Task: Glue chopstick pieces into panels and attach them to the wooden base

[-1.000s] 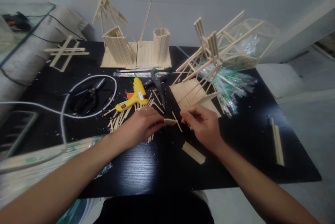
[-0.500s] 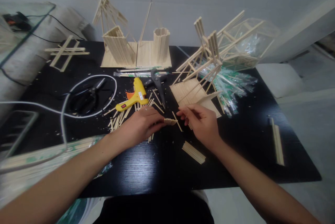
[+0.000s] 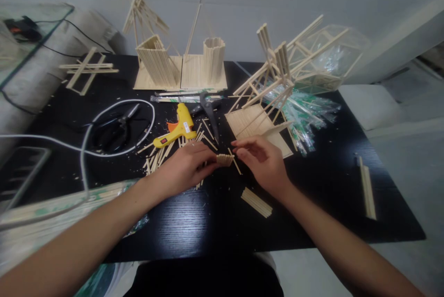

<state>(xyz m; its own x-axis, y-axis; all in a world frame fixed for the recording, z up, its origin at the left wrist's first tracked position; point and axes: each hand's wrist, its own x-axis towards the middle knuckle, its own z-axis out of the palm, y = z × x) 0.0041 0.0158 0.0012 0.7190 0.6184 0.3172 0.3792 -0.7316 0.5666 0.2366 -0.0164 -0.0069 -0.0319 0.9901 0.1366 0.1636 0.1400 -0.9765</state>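
Note:
My left hand (image 3: 192, 163) pinches a small row of short wooden sticks (image 3: 225, 160) joined side by side, its end facing right. Just right of that row is my right hand (image 3: 265, 160), fingers curved and parted from the thumb, with nothing visible between them. A single loose stick (image 3: 237, 163) lies on the black table between the two hands. Below my right hand rests a flat panel of short sticks (image 3: 256, 202). Many cut sticks (image 3: 156, 160) are scattered beside and behind my left hand.
A yellow glue gun (image 3: 180, 126) and dark pliers (image 3: 210, 114) lie beyond my hands. Black scissors (image 3: 120, 130) sit inside a white cable loop (image 3: 154, 116). Stick models (image 3: 156, 63) stand at the back, another frame model (image 3: 263, 93) at right, near plastic wrappers (image 3: 308, 116).
My right hand has turned slightly and its fingers have opened away from the thumb. The row of sticks in my left hand has tilted a little, showing more of its face.

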